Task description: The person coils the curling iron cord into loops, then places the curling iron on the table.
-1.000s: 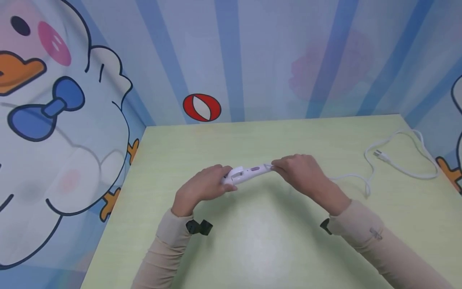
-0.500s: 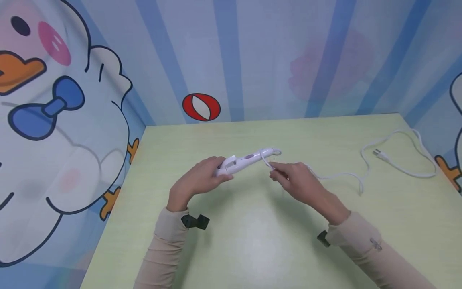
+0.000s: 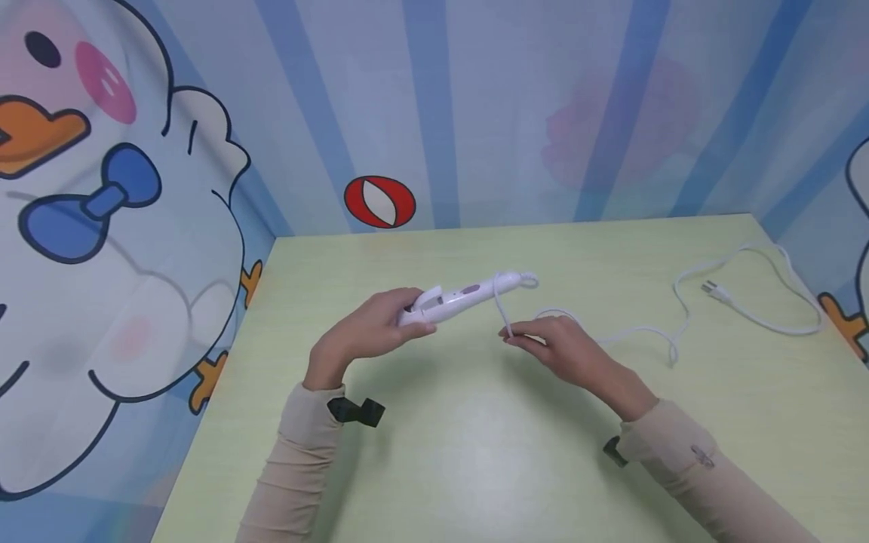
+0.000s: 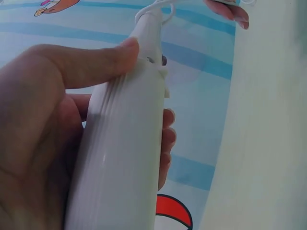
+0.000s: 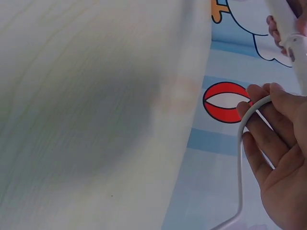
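Note:
In the head view my left hand [image 3: 366, 326] grips a white curling iron [image 3: 453, 303] above the table, its cord end pointing right and slightly up. A lever stands raised on the iron near the fingers, with a purple button beyond it. Seen from the left wrist, the thumb lies along the ridged white body [image 4: 124, 143] and the fingertips show on its far side. The white cord [image 3: 503, 305] loops over the narrow end of the handle. My right hand [image 3: 569, 351] pinches that cord between thumb and fingers, just below the handle; its curve also shows in the right wrist view.
The rest of the cord trails right over the pale table [image 3: 475, 452] and bends back to a two-pin plug [image 3: 718, 292] near the right edge. Striped cartoon wall cloths [image 3: 495, 113] stand behind the table and at both sides.
My right hand has moved from the handle's end downward, drawing a cord loop over the handle. The left hand has shifted slightly left and up with the curling iron.

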`<state>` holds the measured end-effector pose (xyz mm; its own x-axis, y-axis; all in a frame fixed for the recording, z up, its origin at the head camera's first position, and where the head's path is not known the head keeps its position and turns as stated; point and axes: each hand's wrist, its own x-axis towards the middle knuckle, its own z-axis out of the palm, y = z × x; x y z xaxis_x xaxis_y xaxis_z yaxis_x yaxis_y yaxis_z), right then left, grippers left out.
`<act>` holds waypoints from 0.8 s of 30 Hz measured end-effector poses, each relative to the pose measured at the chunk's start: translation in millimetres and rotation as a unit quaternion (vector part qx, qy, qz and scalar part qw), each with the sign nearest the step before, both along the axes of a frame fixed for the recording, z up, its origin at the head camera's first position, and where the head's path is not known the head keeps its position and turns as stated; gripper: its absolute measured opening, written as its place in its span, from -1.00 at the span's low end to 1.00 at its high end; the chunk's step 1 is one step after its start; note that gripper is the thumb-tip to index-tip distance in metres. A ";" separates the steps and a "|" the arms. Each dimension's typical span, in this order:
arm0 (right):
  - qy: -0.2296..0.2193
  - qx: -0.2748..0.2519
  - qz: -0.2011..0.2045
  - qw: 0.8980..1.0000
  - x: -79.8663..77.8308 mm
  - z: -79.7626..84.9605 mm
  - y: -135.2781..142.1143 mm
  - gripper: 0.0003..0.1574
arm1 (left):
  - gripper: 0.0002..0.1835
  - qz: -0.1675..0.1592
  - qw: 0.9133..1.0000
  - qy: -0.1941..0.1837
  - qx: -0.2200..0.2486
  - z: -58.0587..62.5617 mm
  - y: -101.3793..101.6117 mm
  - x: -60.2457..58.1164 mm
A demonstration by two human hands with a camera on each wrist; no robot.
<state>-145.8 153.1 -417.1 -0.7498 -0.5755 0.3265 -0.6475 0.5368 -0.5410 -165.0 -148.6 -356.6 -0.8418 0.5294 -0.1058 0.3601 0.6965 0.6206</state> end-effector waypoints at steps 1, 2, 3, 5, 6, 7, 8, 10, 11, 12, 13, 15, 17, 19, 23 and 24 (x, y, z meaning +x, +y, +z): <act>0.001 -0.001 0.002 1.000 -0.9 0.1 0.7 -0.77 | -0.64 -0.003 1.000 0.001 -0.001 1.3 0.2 0.2; 0.004 -0.001 0.002 1.000 -2.0 0.2 1.5 -0.77 | -0.64 -0.005 1.000 0.002 -0.002 2.8 0.5 0.4; 0.008 0.000 0.001 1.000 -3.0 0.5 2.3 -0.77 | -0.63 -0.007 1.000 0.004 -0.002 4.3 0.7 0.7; 0.017 0.003 0.000 1.000 -5.5 1.4 3.8 -0.76 | -0.62 -0.013 1.000 0.008 -0.004 7.7 1.1 1.2; 0.023 0.005 -0.001 1.000 -6.5 2.4 4.4 -0.76 | -0.62 -0.016 1.000 0.009 -0.004 9.3 1.3 1.3; 0.029 0.005 -0.001 1.000 -7.6 3.5 4.8 -0.76 | -0.62 -0.019 1.000 0.011 -0.004 10.9 1.5 1.5; 0.035 0.007 -0.003 0.999 -8.6 4.4 5.3 -0.76 | -0.62 -0.021 1.000 0.012 -0.004 12.3 1.7 1.7; 0.046 0.008 -0.005 0.999 -10.5 5.7 6.3 -0.75 | -0.63 -0.028 0.999 0.016 -0.002 14.2 2.2 1.7; 0.053 0.009 -0.006 0.999 -11.4 5.9 6.8 -0.74 | -0.64 -0.030 0.999 0.017 -0.002 14.5 2.5 1.5; 0.058 0.008 -0.007 0.998 -12.3 6.3 7.2 -0.74 | -0.65 -0.033 0.999 0.017 -0.001 15.0 2.7 1.6; 0.062 0.008 -0.009 0.998 -13.0 6.6 7.6 -0.74 | -0.65 -0.034 0.999 0.017 0.001 15.1 2.9 1.8; 0.073 0.009 -0.013 0.997 -14.2 6.4 8.4 -0.73 | -0.66 -0.038 0.999 0.016 0.003 15.0 3.4 2.4; 0.084 0.011 -0.019 0.996 -15.0 6.4 9.0 -0.73 | -0.67 -0.042 0.999 0.014 0.005 14.4 4.0 3.1; 0.088 0.013 -0.032 0.996 -15.3 6.5 10.1 -0.75 | -0.69 -0.048 0.999 0.019 0.008 13.7 4.9 3.4; 0.068 0.025 -0.064 0.995 -16.2 9.0 13.6 -0.81 | -0.71 -0.061 0.997 0.038 0.014 13.8 7.1 3.6; 0.064 0.034 -0.072 0.995 -16.7 10.3 15.1 -0.81 | -0.71 -0.065 0.997 0.042 0.015 14.3 7.7 3.7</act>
